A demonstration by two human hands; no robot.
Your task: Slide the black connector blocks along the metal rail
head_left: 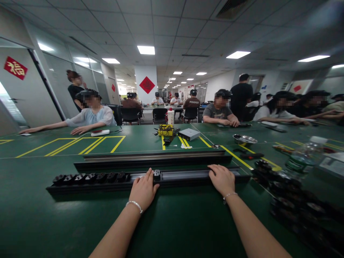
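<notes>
A long black channel rail (185, 182) lies across the table in front of me, its inner track pale and shiny. Several black socket-like blocks (100, 178) sit in a row in its left part. One more block (157, 174), with a silvery top, sits near the middle of the channel. My left hand (142, 190) is at that block, fingers along its left side and thumb at the near side; the exact contact is partly hidden. My right hand (222, 180) is closed over the rail's right part, fingers reaching over to the far side.
Behind the rail lies a second long black rail (153, 159). To the right are a heap of dark blocks (292, 200), a plastic bottle (306, 156) and a metal bowl (245, 139). A grey box (189, 134) and yellow item (166, 130) stand farther back. Other people sit across the table.
</notes>
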